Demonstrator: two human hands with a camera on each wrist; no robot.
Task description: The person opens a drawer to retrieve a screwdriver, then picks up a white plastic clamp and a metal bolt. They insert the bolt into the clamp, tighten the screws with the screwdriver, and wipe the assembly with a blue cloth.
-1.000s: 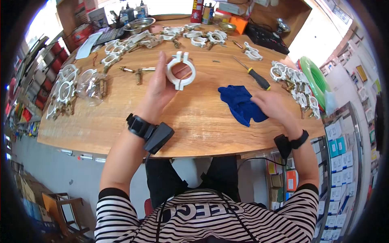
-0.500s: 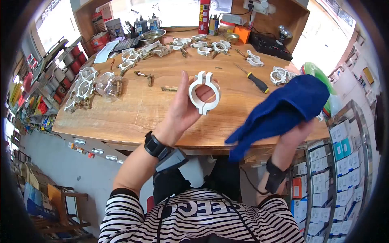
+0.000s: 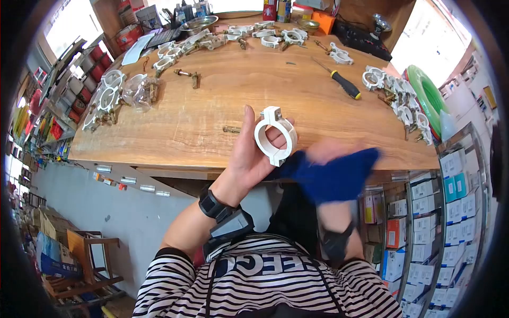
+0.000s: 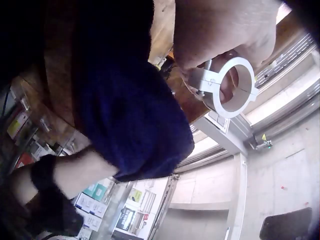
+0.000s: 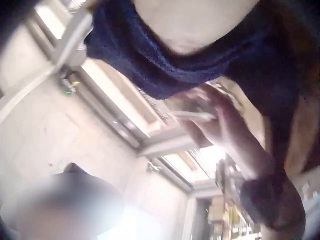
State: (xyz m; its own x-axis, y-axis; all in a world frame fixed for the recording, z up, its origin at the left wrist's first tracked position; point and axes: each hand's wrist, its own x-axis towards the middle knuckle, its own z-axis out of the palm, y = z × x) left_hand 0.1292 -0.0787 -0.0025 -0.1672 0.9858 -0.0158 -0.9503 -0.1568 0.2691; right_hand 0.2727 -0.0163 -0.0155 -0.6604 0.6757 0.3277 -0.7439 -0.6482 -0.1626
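My left hand [image 3: 247, 159] holds a white ring-shaped pipe clamp [image 3: 290, 142] above the table's front edge. Its thumb points up, and its fingers pass behind the ring and show through the opening. In the left wrist view the clamp [image 4: 218, 98] has a screw at its split tab. My right hand [image 3: 330, 150], blurred, grips a dark blue cloth [image 3: 339, 177] just to the right of the clamp. Part of the cloth overlaps the left hand's lower edge in the head view. Fabric [image 5: 165, 75] drapes around the right hand in the right wrist view.
A brass-coloured bolt [image 3: 231, 129] lies left of the clamp. Several more white clamps [image 3: 109, 99] lie along the left, back and right [image 3: 405, 98]. A screwdriver [image 3: 344, 85] rests at right, near a green coil [image 3: 424, 95]. A transparent bag [image 3: 137, 93] sits at left.
The right hand has picked the blue cloth up off the table, swung it up to the right, then brought it in beside the clamp. The left hand has moved closer to the body and turned the clamp.
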